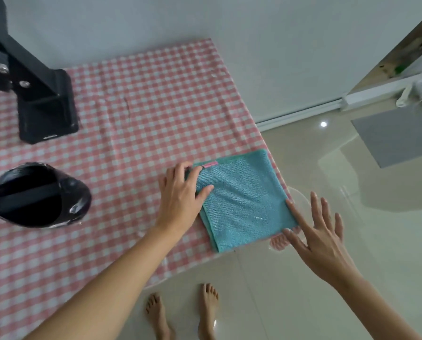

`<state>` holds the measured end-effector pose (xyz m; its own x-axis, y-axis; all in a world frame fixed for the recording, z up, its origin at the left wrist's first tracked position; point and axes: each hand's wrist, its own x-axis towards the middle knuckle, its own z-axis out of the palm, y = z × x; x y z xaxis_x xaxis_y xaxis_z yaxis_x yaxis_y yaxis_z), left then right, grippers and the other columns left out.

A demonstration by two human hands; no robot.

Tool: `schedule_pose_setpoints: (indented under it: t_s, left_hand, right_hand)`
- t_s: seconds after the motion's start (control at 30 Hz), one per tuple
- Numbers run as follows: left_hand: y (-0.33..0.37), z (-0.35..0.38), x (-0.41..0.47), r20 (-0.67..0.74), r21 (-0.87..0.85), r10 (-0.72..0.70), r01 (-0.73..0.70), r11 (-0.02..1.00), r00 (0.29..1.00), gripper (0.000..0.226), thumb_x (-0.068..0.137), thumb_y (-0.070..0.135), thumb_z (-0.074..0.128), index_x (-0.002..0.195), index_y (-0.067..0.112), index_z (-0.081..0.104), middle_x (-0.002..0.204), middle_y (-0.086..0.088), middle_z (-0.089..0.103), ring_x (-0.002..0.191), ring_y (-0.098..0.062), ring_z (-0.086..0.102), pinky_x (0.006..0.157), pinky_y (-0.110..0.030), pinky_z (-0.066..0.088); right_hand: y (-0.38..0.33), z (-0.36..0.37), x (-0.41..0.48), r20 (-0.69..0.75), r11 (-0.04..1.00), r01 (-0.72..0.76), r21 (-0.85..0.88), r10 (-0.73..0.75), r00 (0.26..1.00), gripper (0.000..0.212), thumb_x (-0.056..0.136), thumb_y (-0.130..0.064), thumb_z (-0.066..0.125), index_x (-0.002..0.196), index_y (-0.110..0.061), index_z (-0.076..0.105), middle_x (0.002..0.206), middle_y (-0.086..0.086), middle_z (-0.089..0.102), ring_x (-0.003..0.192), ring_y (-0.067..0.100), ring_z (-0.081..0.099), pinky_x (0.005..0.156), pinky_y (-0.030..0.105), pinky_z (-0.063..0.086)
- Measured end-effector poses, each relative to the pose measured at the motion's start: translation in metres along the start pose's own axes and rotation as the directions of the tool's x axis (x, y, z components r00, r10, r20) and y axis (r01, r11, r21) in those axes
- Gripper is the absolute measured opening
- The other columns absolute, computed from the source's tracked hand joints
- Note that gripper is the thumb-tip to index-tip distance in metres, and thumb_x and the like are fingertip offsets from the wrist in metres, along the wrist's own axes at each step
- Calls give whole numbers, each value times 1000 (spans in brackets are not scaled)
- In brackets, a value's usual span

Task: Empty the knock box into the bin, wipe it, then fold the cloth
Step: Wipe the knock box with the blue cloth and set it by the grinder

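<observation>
Both of your hands lie flat with fingers spread, and neither pinches anything. Your left hand rests palm down on the left edge of the one teal cloth, its fingertips and thumb pressing the fabric near the small pink tag. Your right hand is open too, fingers fanned; two fingertips touch the cloth's right edge, while the rest of the hand hangs past the table's edge, above the floor.

You have one cloth, folded into a rough square of several layers, lying at the right-hand corner of the pink-and-white checked tablecloth. One black knock box stands well apart to the left, upright, its bar running across the open mouth; the inside looks dark and I cannot tell whether anything is in it. One black stand sits farther back on the left. Two bare feet show on the pale tiles below the table.
</observation>
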<state>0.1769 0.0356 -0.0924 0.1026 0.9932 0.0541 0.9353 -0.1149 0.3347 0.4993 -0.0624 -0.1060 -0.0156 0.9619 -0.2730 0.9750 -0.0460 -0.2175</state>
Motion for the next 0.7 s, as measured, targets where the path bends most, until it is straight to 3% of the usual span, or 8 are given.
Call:
schedule_pose_setpoints:
  t_s: [0.17, 0.27, 0.37, 0.43, 0.5, 0.57, 0.67, 0.7]
  left_hand:
    - [19, -13, 1, -40, -145, -20, 14, 989, 999, 17, 91, 24, 74, 102, 11, 68, 108, -4, 60, 107, -25, 56, 94, -38, 41]
    - [34, -36, 0, -15, -340, 105, -104, 935, 994, 12, 95, 18, 69, 101, 13, 60, 89, 6, 57, 83, -5, 53, 81, -28, 42]
    - [45, -67, -2, 55, -477, 190, -141, 868, 980, 19, 98, 19, 66, 101, 24, 49, 66, 9, 45, 59, -7, 44, 57, -16, 34]
    - [46, -89, -1, 68, -529, 229, -159, 834, 971, 20, 99, 17, 65, 102, 27, 48, 70, 7, 52, 61, -9, 48, 55, -16, 40]
    - [39, -112, 1, 47, -562, 264, -193, 804, 963, 15, 98, 11, 64, 101, 23, 57, 81, 20, 61, 72, -1, 58, 64, -12, 46]
    - [26, -129, 4, 45, -577, 260, -188, 795, 965, 20, 97, -1, 61, 95, 17, 69, 94, 18, 66, 86, -7, 65, 72, -19, 52]
    - [-2, -149, 11, 32, -532, 174, -130, 837, 984, 35, 95, -13, 56, 89, 14, 78, 98, 0, 64, 88, -21, 64, 77, -35, 52]
    - [-11, -154, 14, 8, -513, 141, -117, 851, 990, 35, 95, -13, 56, 91, 13, 79, 99, -2, 64, 88, -23, 64, 79, -36, 51]
  right_hand:
    - [-6, -18, 7, -48, 986, 42, 159, -35, 998, 61, 94, -79, 16, 152, -67, -1, 171, 5, -15, 156, 18, -21, 125, 58, 1]
    - [-44, -41, 32, -149, 944, 251, 212, -223, 963, 80, 92, -75, 38, 159, -53, -1, 172, 4, -9, 157, 18, -16, 125, 51, 3]
    - [-89, -66, 58, -181, 858, 469, 209, -437, 881, 94, 89, -68, 51, 160, -44, -7, 173, 4, 1, 159, 21, -8, 126, 51, 4]
    - [-113, -81, 73, -150, 806, 548, 225, -527, 837, 96, 89, -65, 56, 161, -35, -1, 170, 3, 20, 159, 21, 9, 127, 53, 6]
    - [-127, -92, 81, -136, 758, 604, 247, -590, 796, 90, 89, -56, 62, 156, -27, 11, 152, 4, 50, 146, 20, 41, 125, 56, 13]
    - [-132, -100, 85, -179, 706, 672, 221, -648, 740, 74, 88, -49, 63, 145, -22, 23, 129, 5, 63, 124, 17, 54, 120, 50, 27]
    - [-135, -112, 83, -187, 688, 682, 246, -657, 730, 55, 87, -45, 62, 130, -24, 34, 114, -17, 49, 94, -1, 48, 90, 18, 42]
    - [-137, -116, 81, -152, 700, 671, 245, -655, 740, 49, 88, -45, 60, 128, -30, 36, 113, -26, 43, 91, -1, 51, 79, 16, 45]
